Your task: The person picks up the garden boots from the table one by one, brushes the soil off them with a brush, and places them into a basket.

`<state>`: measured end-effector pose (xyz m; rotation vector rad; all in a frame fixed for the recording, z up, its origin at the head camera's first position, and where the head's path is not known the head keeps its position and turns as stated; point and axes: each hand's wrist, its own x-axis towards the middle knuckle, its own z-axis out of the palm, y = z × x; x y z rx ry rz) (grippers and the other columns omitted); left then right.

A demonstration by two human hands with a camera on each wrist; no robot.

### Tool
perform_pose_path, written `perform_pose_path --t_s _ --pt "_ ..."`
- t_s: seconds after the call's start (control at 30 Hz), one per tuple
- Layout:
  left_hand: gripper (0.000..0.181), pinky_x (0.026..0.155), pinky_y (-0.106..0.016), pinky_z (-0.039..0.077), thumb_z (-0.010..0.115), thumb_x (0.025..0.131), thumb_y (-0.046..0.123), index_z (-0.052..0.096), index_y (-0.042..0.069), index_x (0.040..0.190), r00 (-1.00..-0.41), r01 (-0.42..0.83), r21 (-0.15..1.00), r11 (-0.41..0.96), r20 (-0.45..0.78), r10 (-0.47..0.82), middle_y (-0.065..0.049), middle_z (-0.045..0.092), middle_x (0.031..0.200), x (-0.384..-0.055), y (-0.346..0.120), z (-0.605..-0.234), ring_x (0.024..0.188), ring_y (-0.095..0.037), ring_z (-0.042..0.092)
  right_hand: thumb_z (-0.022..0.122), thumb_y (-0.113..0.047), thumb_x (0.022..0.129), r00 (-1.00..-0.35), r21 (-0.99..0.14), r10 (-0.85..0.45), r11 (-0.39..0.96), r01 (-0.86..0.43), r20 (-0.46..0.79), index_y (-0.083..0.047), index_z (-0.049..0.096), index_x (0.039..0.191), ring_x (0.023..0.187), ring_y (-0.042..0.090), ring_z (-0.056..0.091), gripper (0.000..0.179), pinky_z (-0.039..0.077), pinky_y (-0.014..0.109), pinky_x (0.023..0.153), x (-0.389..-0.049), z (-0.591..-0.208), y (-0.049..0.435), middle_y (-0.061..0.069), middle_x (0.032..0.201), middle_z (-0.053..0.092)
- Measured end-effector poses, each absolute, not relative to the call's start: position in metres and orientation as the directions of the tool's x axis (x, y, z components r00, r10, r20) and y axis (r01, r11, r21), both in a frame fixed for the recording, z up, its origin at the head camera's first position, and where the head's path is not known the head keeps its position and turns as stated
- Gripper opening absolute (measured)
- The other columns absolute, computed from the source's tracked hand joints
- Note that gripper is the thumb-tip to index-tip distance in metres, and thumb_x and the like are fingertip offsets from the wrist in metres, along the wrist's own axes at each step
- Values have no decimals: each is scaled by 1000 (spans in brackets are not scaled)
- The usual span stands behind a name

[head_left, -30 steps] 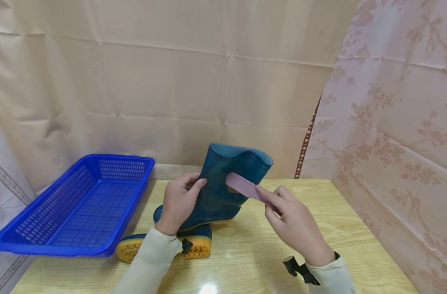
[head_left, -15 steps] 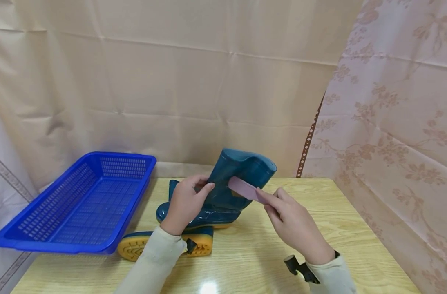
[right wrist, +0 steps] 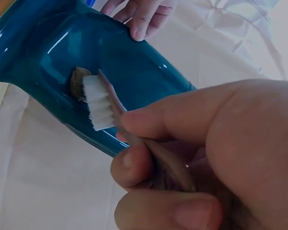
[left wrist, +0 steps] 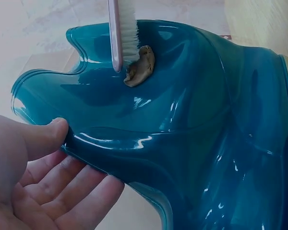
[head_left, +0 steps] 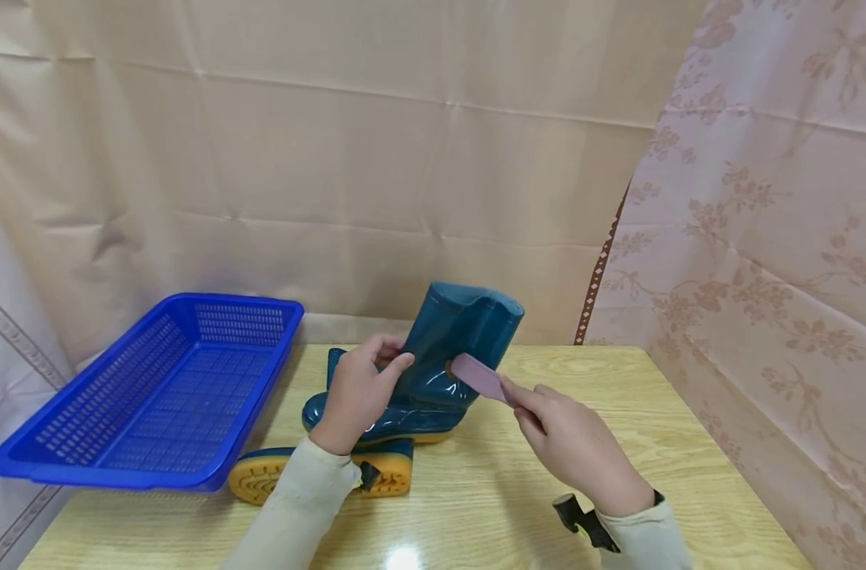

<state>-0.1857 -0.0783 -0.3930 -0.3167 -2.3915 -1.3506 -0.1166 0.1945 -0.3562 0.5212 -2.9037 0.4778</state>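
A glossy teal rain boot (head_left: 433, 388) with a yellow sole stands tilted, its shaft leaning right. My left hand (head_left: 362, 388) grips the front edge of the shaft between thumb and fingers. In my right hand (head_left: 575, 439) is a pinkish-purple brush (head_left: 481, 376), pinched by its handle. Its white bristles (right wrist: 98, 101) meet a brown, mud-like lump (left wrist: 140, 68) stuck on the shaft's side. Under my left forearm a second rain boot (head_left: 258, 477) lies on its side, its yellow tread facing me; the forearm hides part of it.
A blue plastic basket (head_left: 237, 443) with slotted sides stands at the left of the wood-grain table (head_left: 490, 507). Behind the table hangs a beige cloth (head_left: 333, 158). A pink floral cloth (head_left: 782, 237) hangs along the right side.
The boot and left hand have shifted slightly right, and its shaft has tipped right, then partly back up. The brush has moved a little down and right along the shaft.
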Motion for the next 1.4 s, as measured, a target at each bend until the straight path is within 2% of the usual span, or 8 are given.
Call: perform_pose_path --t_s 0.27,0.37,0.47,0.57,0.8,1.13,1.4 --pt "21 84 -41 57 72 99 26 71 14 116 -913 356 784 508 408 11 1 74 103 -185 -83 -397 94 -18 66 62 -13 103 -911 -335 -336 852 -403 240 -20 62 145 58 7 42 42 37 24 53 -116 -354 193 -9 77 54" --pt "22 83 -40 56 72 99 27 71 13 116 -918 350 792 500 396 15 1 74 103 -185 -85 -397 94 -18 66 63 -13 103 -888 -357 -341 824 -441 309 -19 62 144 63 6 46 42 40 24 56 -117 -356 191 -9 86 59" --pt "22 84 -40 56 72 99 27 71 13 116 -919 355 795 492 394 26 0 74 103 -184 -85 -395 94 -18 66 66 -14 102 -853 -331 -348 811 -482 389 -19 63 143 68 6 48 41 42 24 59 -118 -358 190 -8 91 62" --pt "22 86 -41 56 71 99 26 71 12 116 -917 364 792 491 396 40 1 74 103 -184 -85 -394 95 -18 67 68 -15 101 -836 -303 -338 819 -487 432 -19 65 142 69 7 47 41 41 24 59 -119 -360 190 -9 90 61" --pt "20 87 -42 56 72 99 24 70 13 116 -914 373 785 495 402 52 2 74 103 -184 -84 -392 96 -17 67 66 -13 103 -885 -316 -348 840 -440 308 -18 64 142 60 6 41 40 37 23 53 -121 -359 189 -9 75 48" --pt "20 89 -43 57 72 99 24 69 13 115 -920 360 781 510 389 53 0 74 105 -184 -87 -390 98 -20 67 67 -9 101 -901 -350 -362 833 -428 240 -15 66 140 60 7 42 39 37 23 53 -120 -357 189 -10 75 52" --pt "21 91 -43 57 71 100 25 69 14 117 -924 359 787 502 374 74 0 73 107 -189 -86 -393 101 -19 67 67 -12 102 -914 -334 -336 854 -398 229 -19 66 141 60 8 42 40 36 24 53 -118 -357 190 -10 74 51"
